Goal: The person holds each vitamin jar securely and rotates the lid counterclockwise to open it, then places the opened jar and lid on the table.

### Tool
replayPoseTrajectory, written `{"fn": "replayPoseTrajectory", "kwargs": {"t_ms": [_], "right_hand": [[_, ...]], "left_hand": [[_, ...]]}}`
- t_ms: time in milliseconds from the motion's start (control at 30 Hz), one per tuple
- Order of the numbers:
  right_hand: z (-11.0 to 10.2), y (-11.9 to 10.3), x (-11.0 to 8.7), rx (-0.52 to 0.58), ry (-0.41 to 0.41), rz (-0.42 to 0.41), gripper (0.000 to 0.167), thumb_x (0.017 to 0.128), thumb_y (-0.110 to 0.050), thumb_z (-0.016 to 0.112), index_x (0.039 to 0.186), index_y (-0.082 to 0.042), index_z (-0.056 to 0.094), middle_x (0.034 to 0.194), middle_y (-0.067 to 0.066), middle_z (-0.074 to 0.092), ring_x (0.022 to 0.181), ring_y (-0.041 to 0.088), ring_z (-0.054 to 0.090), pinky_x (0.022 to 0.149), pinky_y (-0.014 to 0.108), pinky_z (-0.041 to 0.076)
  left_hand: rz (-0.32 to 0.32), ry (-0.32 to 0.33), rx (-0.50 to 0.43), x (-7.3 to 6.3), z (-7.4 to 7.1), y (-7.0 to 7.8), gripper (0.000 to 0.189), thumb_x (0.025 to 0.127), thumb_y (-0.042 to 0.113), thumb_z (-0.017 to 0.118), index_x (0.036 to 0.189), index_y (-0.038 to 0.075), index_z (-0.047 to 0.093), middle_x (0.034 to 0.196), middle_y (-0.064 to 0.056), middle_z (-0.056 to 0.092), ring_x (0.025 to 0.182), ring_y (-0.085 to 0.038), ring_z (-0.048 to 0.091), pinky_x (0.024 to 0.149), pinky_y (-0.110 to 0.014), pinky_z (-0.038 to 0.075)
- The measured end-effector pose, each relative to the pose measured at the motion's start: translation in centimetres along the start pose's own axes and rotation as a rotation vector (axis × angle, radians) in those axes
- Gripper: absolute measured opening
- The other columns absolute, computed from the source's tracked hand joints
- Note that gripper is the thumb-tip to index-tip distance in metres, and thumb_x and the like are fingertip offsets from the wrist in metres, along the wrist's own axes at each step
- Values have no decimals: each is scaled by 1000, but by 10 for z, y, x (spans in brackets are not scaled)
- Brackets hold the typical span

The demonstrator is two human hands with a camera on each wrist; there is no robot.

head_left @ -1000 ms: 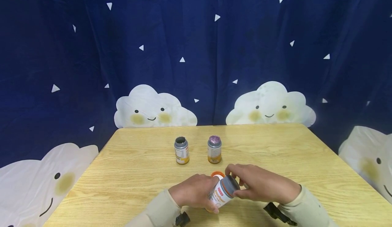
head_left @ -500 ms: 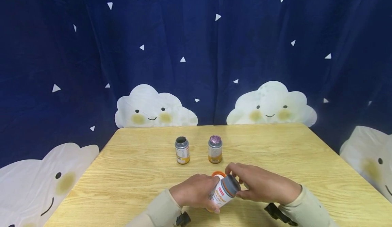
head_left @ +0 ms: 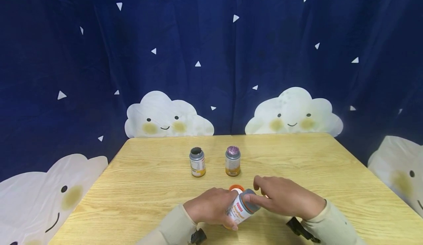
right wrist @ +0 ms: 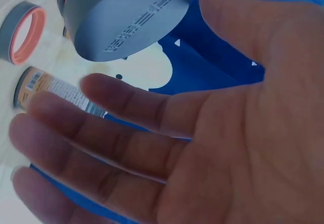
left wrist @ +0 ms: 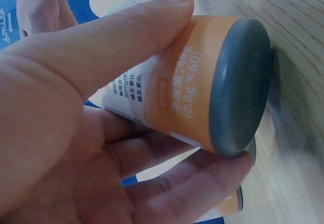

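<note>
My left hand (head_left: 211,206) grips a white and orange supplement bottle (head_left: 238,209) around its body, tilted with its grey cap (right wrist: 129,19) toward the right. In the left wrist view, the thumb lies along one side of the bottle and the fingers support the other; its grey base (left wrist: 242,89) points away. My right hand (head_left: 285,197) is beside the cap. The right wrist view shows its fingers (right wrist: 136,138) spread and loosely bent, with the palm facing the cap and nothing held. A loose cap with an orange inside (right wrist: 23,34) lies on the table, partly hidden by the left hand in the head view.
Two similar bottles stand upright farther back on the wooden table (head_left: 148,186): an uncapped one (head_left: 197,162) with a dark mouth, and one with a purple foil seal (head_left: 232,161). A blue curtain (head_left: 228,54) with clouds hangs behind the table.
My right hand's fingers have loosened from around the cap and shifted slightly right, away from it. The left hand keeps its grip on the bottle, almost unmoved.
</note>
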State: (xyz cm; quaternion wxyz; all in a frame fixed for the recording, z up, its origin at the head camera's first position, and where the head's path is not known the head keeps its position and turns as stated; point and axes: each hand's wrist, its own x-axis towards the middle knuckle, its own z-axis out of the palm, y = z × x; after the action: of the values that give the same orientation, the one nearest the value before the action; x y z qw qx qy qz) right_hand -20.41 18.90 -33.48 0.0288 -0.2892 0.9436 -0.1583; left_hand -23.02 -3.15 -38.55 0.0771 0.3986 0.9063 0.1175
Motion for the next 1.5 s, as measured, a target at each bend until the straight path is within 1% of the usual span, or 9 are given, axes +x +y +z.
{"fn": "replayPoseTrajectory", "kwargs": {"t_ms": [133, 333, 433, 600, 800, 1067, 1233, 1367, 1500], "right_hand": [[1, 0, 0, -5, -24, 45, 49, 93, -61, 47, 93, -13, 57, 69, -9, 51, 57, 7, 46, 51, 28, 39], [1, 2, 2, 5, -44, 42, 49, 92, -62, 49, 94, -14, 58, 67, -10, 51, 57, 6, 46, 51, 28, 39], [1, 3, 2, 26, -52, 16, 46, 93, -60, 49, 94, -15, 58, 67, -10, 51, 56, 6, 45, 50, 27, 39], [1, 4, 4, 59, -70, -19, 40, 95, -56, 48, 90, -18, 57, 66, -11, 50, 55, 4, 44, 49, 25, 38], [1, 5, 6, 82, -71, -63, 37, 96, -53, 50, 89, -17, 57, 67, -12, 51, 55, 2, 44, 49, 24, 39], [-1, 9, 5, 124, -81, -130, 32, 96, -46, 54, 97, -15, 57, 67, -12, 52, 54, 0, 44, 48, 22, 39], [-2, 9, 5, 141, -101, -156, 30, 95, -42, 59, 104, -13, 57, 74, -13, 56, 61, -1, 49, 54, 21, 44], [-3, 9, 4, 140, -111, -167, 26, 92, -38, 64, 107, -17, 56, 85, -12, 60, 69, 1, 53, 58, 22, 46], [-4, 7, 3, 126, -100, -178, 27, 89, -32, 70, 109, -21, 55, 94, -11, 61, 78, 4, 56, 63, 24, 47]], "left_hand": [[-2, -4, -10, 0, 1, 0, 51, 69, 40, 86, 101, 19, 53, 76, 14, 52, 64, 0, 48, 57, -18, 41], [-1, 2, 17, 0, 0, 1, 51, 69, 42, 85, 100, 19, 52, 75, 13, 50, 63, -1, 47, 57, -18, 40], [5, 11, 44, 0, 0, 1, 52, 69, 44, 85, 100, 19, 52, 75, 13, 50, 63, -1, 47, 57, -18, 39], [2, 4, 33, 1, -1, 1, 52, 69, 44, 85, 101, 19, 52, 76, 13, 49, 63, -1, 47, 57, -18, 39], [0, 2, 23, 0, -1, 1, 52, 69, 43, 85, 101, 19, 52, 76, 13, 50, 63, 0, 47, 56, -17, 40], [-1, 9, 32, 0, -1, 2, 51, 68, 44, 85, 100, 20, 53, 76, 14, 51, 64, 0, 47, 57, -17, 40], [-2, 0, 20, 0, -1, 1, 50, 69, 43, 85, 98, 19, 53, 75, 13, 51, 64, 0, 48, 57, -18, 40], [-3, 0, 21, 1, -1, 1, 49, 69, 43, 85, 98, 20, 53, 75, 13, 51, 64, 0, 48, 57, -18, 40], [-7, 4, 19, 1, 0, 1, 49, 69, 43, 85, 98, 20, 53, 75, 14, 51, 64, 0, 48, 57, -18, 40]]}}
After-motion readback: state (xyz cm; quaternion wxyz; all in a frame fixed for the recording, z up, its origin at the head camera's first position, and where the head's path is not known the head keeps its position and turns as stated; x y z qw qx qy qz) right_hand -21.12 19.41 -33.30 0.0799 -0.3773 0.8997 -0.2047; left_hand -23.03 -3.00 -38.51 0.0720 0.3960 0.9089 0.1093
